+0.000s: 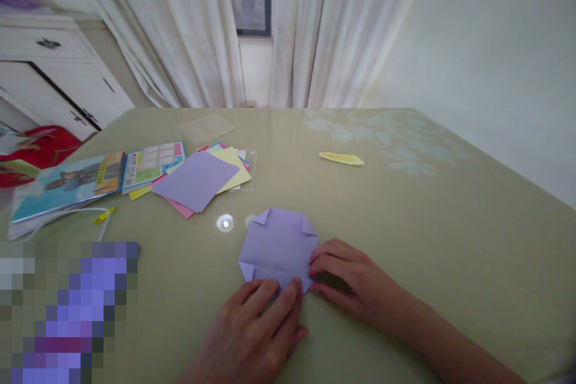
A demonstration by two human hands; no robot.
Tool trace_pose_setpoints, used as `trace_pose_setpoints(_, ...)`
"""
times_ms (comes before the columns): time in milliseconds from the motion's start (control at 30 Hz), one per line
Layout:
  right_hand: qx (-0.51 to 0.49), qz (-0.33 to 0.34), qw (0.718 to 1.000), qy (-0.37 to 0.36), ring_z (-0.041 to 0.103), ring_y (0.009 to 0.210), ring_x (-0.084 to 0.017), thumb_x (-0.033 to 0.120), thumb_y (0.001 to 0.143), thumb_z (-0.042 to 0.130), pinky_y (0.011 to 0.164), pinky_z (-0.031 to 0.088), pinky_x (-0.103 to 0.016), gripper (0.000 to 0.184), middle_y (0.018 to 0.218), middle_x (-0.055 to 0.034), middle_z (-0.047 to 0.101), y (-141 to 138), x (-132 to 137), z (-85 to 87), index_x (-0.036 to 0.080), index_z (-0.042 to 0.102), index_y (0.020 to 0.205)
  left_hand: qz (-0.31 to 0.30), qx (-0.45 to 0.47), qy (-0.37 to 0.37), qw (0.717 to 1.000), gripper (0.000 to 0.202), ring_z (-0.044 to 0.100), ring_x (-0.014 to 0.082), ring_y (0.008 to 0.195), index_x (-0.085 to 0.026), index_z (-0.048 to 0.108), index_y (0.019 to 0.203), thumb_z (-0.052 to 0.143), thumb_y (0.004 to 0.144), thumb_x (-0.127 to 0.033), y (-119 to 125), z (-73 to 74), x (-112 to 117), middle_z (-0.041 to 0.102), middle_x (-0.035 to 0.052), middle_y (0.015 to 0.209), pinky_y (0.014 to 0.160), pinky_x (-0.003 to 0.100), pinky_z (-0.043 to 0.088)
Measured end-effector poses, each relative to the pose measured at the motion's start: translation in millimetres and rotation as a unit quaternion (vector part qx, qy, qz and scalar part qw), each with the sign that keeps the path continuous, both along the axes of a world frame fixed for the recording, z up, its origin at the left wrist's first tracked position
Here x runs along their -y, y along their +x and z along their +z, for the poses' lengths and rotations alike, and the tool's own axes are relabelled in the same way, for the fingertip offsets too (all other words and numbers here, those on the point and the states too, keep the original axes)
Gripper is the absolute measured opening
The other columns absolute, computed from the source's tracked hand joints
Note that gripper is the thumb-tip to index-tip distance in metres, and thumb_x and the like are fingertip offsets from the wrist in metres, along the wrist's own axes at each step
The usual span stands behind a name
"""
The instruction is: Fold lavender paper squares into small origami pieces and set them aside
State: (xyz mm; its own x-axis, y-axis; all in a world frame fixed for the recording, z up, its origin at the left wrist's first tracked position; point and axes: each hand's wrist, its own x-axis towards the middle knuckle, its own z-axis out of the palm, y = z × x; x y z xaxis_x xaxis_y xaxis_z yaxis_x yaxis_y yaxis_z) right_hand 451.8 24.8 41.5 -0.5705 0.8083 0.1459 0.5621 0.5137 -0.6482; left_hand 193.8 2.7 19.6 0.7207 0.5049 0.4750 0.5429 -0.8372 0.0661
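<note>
A sheet of purple paper (278,246) lies flat on the table with small folds at its corners. The two far corners and the near left one are turned inward, and a crease runs across its nearer part. Fingertips of my left hand (258,324) press down on the near edge, the index finger by the near right corner. My right hand (348,276) has its bent fingers and thumb at the right edge, closed around that side. The near right corner is partly hidden by my fingers.
Loose coloured paper sheets (198,180) lie at the left beside an open booklet (67,186). Beyond them is a clear plastic sleeve (207,127). A folded yellow paper piece (342,159) lies further back. A white cable (67,211) and a blurred-out purple object (85,312) are at left.
</note>
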Motion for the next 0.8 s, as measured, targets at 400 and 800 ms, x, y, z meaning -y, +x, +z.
trace_pose_setpoints(400,0.091,0.096,0.980,0.149,0.073,0.107,-0.024,0.016,0.109,0.052,0.097,0.060,-0.039,0.025,0.125,-0.0119,0.080,12.8,4.3,5.3,0.017,0.073,0.123,0.006,-0.020,0.006,1.000,0.030,0.065,0.0217,0.102,-0.019,0.072,0.129,0.049,0.113,-0.031,0.3,1.3,0.8,0.077,0.0006,0.129,0.089,0.040,0.048)
trace_pose_setpoints(800,0.121,0.094,0.972,0.178,0.074,0.108,-0.026,0.017,0.108,0.054,0.097,0.060,-0.040,0.029,0.124,-0.0122,0.080,9.5,8.6,7.1,0.015,0.071,0.130,-0.002,-0.024,-0.001,1.000,0.034,0.064,0.0223,0.102,-0.016,0.072,0.131,0.045,0.115,-0.029,-0.7,0.2,0.2,0.077,-0.0001,0.130,0.089,0.040,0.048)
